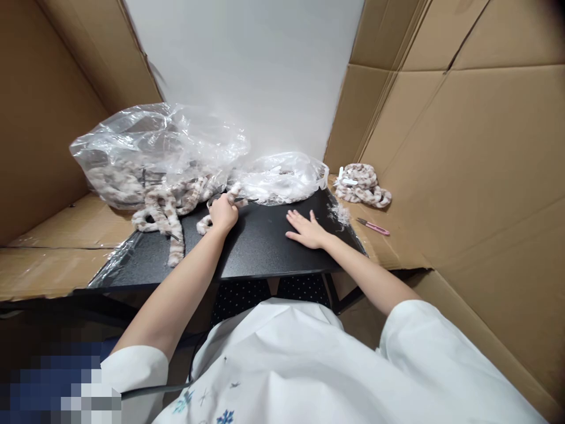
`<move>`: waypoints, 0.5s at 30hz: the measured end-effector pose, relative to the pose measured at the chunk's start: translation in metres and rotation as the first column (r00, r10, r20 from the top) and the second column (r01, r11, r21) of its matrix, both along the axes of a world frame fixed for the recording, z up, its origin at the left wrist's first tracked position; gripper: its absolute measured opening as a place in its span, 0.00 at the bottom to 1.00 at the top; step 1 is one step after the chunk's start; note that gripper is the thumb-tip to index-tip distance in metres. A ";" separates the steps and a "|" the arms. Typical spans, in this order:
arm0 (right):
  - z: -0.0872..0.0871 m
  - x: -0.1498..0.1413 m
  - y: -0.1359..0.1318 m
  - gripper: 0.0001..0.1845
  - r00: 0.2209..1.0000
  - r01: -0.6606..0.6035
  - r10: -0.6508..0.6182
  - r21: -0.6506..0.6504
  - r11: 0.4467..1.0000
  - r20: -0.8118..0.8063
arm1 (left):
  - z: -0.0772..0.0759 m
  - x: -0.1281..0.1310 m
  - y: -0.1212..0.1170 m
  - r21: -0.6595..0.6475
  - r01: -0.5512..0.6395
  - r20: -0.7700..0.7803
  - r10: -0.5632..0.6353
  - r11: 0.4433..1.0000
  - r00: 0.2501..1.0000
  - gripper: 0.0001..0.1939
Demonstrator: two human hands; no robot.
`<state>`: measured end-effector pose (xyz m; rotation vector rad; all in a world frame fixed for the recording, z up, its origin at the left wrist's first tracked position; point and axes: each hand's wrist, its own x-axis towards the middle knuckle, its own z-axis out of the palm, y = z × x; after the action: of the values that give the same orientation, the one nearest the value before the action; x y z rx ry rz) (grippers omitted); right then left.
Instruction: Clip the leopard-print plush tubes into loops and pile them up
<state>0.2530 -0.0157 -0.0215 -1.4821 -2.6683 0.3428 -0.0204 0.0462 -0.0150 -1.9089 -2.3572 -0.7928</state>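
Note:
My left hand [224, 213] is closed around a fluffy beige-and-white strap [204, 225] with a thin dark tip. Parts of the strap stick out on both sides of the fist; the rest is hidden by the fingers. My right hand [306, 229] lies on the black tabletop [260, 247], palm down, fingers spread, with nothing in it. Left of my left hand, more fluffy straps [161, 212] spill from a large clear plastic bag [163, 132] onto the tabletop. One loose end hangs toward the front edge.
Behind my hands rests a second clear plastic bag [282, 176] with whitish contents. On the cardboard at right are a coiled fluffy bundle [359, 182] with white tags, and pink-handled thread snips [374, 227]. Loose fluff [339, 215] lies nearby. Cardboard walls [481, 153] stand at both sides.

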 end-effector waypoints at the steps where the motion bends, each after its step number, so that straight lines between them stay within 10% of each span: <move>1: -0.001 0.016 0.004 0.39 0.998 0.052 -0.052 0.006 0.999 0.020 | 0.000 0.000 0.000 -0.002 0.001 0.003 -0.001 1.000 1.000 0.14; 7: 0.002 0.081 0.012 0.37 0.953 0.265 -0.268 0.042 0.963 0.138 | 0.003 0.002 -0.002 -0.018 0.010 -0.001 -0.010 1.000 1.000 0.15; 15: 0.019 0.042 -0.041 0.37 1.000 -0.002 0.001 0.063 0.998 0.025 | 0.001 0.001 -0.001 -0.023 0.010 -0.023 -0.011 1.000 1.000 0.15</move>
<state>0.2951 -0.0571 -0.0021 -1.4765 -2.6732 0.2392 -0.0193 0.0449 -0.0136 -1.9300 -2.3556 -0.7438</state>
